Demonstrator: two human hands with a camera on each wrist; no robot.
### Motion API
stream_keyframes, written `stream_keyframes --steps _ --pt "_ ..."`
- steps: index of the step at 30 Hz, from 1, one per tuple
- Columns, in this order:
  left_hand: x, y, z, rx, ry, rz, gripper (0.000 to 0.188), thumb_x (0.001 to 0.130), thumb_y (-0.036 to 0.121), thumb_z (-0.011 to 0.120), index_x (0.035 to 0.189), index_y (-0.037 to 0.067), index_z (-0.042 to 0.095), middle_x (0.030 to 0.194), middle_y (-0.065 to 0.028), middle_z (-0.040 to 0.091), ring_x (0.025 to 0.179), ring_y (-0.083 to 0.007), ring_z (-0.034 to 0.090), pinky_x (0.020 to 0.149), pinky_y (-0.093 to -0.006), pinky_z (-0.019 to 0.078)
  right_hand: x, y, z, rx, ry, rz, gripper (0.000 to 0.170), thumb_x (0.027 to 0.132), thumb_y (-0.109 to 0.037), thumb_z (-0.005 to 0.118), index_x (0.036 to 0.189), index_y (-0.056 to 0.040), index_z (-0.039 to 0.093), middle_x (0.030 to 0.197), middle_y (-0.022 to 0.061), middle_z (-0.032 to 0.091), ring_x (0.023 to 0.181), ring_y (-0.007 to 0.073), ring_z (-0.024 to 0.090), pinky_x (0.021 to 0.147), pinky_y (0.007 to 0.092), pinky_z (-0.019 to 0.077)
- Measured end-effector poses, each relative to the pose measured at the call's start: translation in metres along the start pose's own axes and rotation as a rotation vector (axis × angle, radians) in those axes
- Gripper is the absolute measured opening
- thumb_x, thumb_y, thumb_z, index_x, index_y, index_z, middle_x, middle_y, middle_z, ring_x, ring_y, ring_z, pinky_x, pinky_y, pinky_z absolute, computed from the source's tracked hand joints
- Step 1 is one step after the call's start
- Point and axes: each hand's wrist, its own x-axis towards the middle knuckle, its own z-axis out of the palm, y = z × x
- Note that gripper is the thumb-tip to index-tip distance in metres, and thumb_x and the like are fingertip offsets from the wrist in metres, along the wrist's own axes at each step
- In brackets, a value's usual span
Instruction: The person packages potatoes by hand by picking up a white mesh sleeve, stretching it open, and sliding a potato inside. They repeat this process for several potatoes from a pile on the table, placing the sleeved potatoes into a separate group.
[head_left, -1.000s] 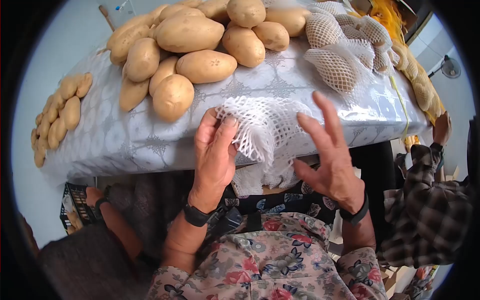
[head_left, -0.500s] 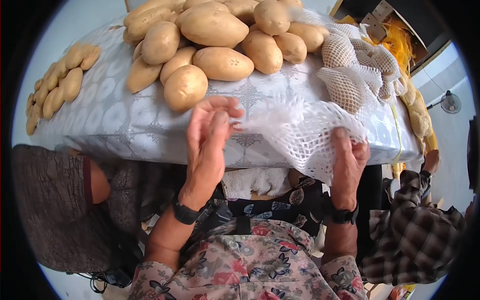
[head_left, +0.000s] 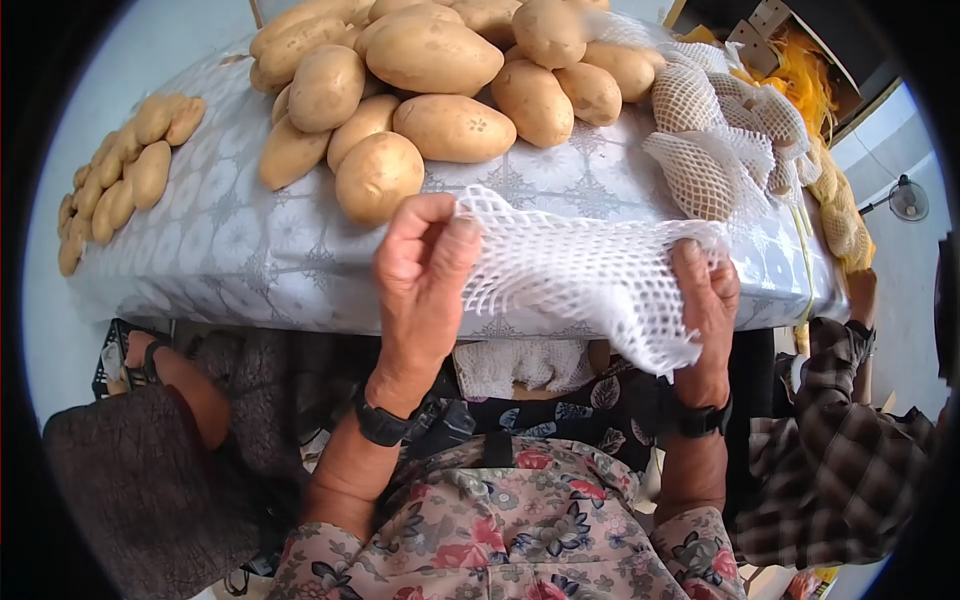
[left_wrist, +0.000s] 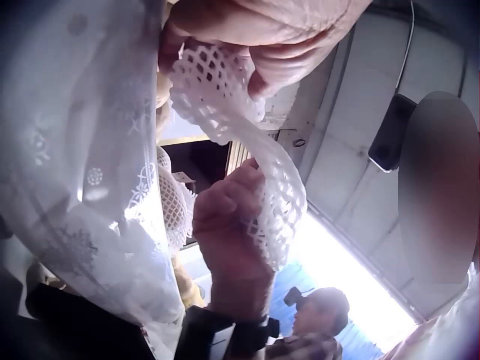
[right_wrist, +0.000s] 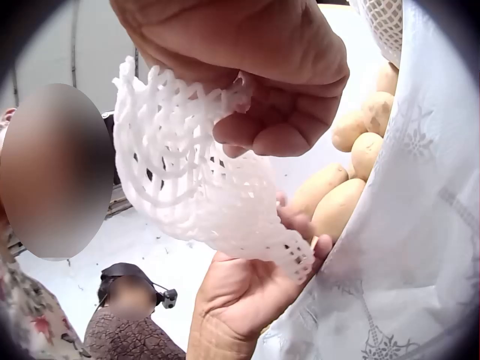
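A white foam net sleeve is stretched sideways between both hands, above the table's front edge. My left hand pinches its left end between thumb and fingers. At the other end my right hand grips the net with thumb and curled fingers, and a loose flap hangs beside it. In the right wrist view the net looks hollow and bunched near the right hand's fingertips. Bare potatoes lie heaped just beyond the left hand. Potatoes in net sleeves lie beyond the right hand.
A patterned plastic cloth covers the table. A smaller potato pile lies at its left end. More white nets sit below the front edge. People's arms show at left and right; orange netting is at back right.
My right hand, spread and apart from the net a second ago, has taken hold of its right end. The net has been drawn out to the right, and the left hand pinches the other end.
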Motion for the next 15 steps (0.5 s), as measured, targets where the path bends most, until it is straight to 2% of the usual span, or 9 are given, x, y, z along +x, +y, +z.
stream_keyframes --steps 3,4,7,8,10,11,13,14,15 --pt "0.002 -0.009 -0.001 0.039 0.052 0.037 0.017 0.091 0.013 0.06 0.099 0.0 0.053 0.082 0.0022 0.055 0.072 -0.0029 0.047 0.065 -0.0183 0.0419 0.007 0.007 -0.002 0.02 0.037 0.024 0.016 0.091 -0.017 0.06 0.098 -0.0032 0.058 0.08 0.0016 0.062 0.069 0.007 0.061 0.06 0.0219 0.0521" --pt "0.003 -0.01 -0.001 0.174 0.057 0.093 0.016 0.091 0.011 0.06 0.099 0.0 0.053 0.083 0.0003 0.055 0.072 -0.0039 0.047 0.065 -0.018 0.0417 0.009 0.007 -0.003 -0.02 0.058 0.03 0.018 0.091 -0.018 0.061 0.098 -0.0029 0.057 0.081 0.0015 0.062 0.068 0.0071 0.06 0.06 0.0218 0.0519" --pt "0.002 0.008 0.005 0.35 0.19 0.443 0.016 0.09 0.01 0.06 0.099 0.0 0.052 0.084 -0.0017 0.056 0.072 -0.0055 0.048 0.066 -0.0188 0.0427 0.013 0.002 0.007 -0.159 0.09 -0.025 0.024 0.089 -0.022 0.064 0.1 -0.0023 0.056 0.082 0.0015 0.061 0.067 0.0076 0.059 0.061 0.0216 0.0511" --pt "-0.003 0.019 0.005 0.304 0.068 0.423 0.022 0.089 0.013 0.062 0.103 0.0 0.05 0.087 -0.0032 0.057 0.073 -0.0081 0.052 0.068 -0.021 0.0461 0.014 0.0 0.012 -0.223 0.074 -0.079 0.027 0.088 -0.024 0.065 0.1 -0.0022 0.056 0.083 0.0017 0.061 0.068 0.0078 0.058 0.061 0.0216 0.0507" --pt "-0.008 0.027 0.016 0.164 -0.216 0.149 0.032 0.088 0.017 0.064 0.109 0.0 0.046 0.09 -0.004 0.055 0.077 -0.0086 0.052 0.07 -0.0223 0.0465 0.012 -0.005 0.026 -0.337 0.019 -0.138 0.033 0.086 -0.028 0.068 0.101 -0.0017 0.055 0.087 0.002 0.06 0.073 0.0088 0.058 0.064 0.0237 0.0497" --pt "-0.01 0.028 0.021 0.099 -0.353 0.012 0.037 0.088 0.02 0.065 0.112 0.0 0.045 0.091 -0.0044 0.053 0.079 -0.0089 0.052 0.071 -0.0229 0.0467 0.01 -0.005 0.028 -0.387 -0.113 -0.114 0.037 0.087 -0.03 0.067 0.106 -0.0009 0.055 0.09 0.0029 0.061 0.08 0.009 0.057 0.07 0.0256 0.0484" --pt "-0.004 0.019 0.027 0.305 -0.454 0.079 0.051 0.082 0.03 0.073 0.111 -0.001 0.046 0.092 -0.0052 0.055 0.086 -0.0108 0.055 0.076 -0.0245 0.0488 0.005 -0.007 0.042 -0.232 -0.286 -0.028 0.041 0.088 -0.03 0.065 0.112 0.0003 0.053 0.095 0.0038 0.061 0.085 0.0094 0.056 0.075 0.0259 0.0467" --pt "-0.005 0.016 0.027 0.295 -0.409 0.068 0.057 0.078 0.036 0.076 0.111 -0.001 0.047 0.095 -0.0053 0.056 0.088 -0.0108 0.055 0.076 -0.0261 0.05 0.002 -0.008 0.049 -0.069 -0.305 0.027 0.042 0.089 -0.029 0.064 0.115 0.0012 0.052 0.099 0.0039 0.06 0.087 0.0095 0.055 0.077 0.0256 0.0463" --pt "-0.005 0.012 0.026 0.305 -0.372 0.084 0.053 0.079 0.034 0.075 0.108 -0.001 0.048 0.091 -0.0065 0.057 0.083 -0.0127 0.057 0.073 -0.0273 0.0508 0.003 -0.008 0.049 -0.02 -0.318 0.063 0.042 0.089 -0.029 0.064 0.115 0.0013 0.051 0.1 0.0038 0.06 0.088 0.0092 0.055 0.077 0.0254 0.0463"
